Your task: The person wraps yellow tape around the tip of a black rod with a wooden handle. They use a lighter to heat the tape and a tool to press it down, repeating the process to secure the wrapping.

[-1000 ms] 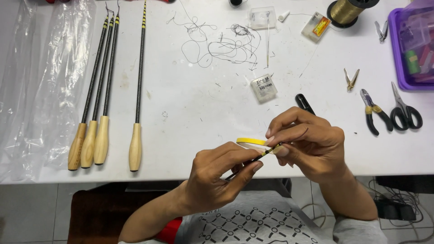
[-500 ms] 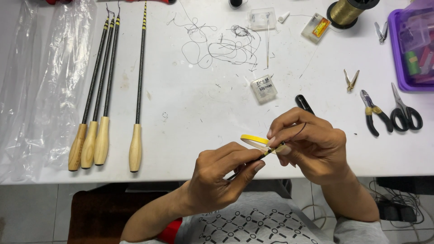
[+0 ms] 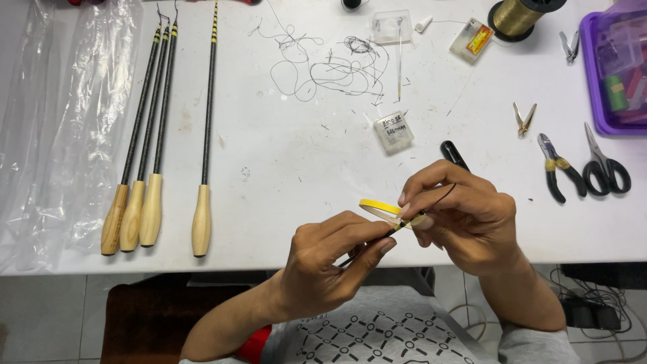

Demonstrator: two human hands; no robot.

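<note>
Barely any shift: left hand (image 3: 330,259) still pinches the thin black rod tip (image 3: 397,228), right hand (image 3: 465,216) keeps gripping the yellow tape roll (image 3: 379,205) against it, wrapping continues.

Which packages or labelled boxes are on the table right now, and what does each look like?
Small clear box: table centre, above the hands; squarish, with a white label.
Clear plastic case: far edge, near the tangled thread; squarish, see-through.
Flat packet: far right, beside the gold thread spool; rectangular, clear with a yellow-orange insert.
</note>
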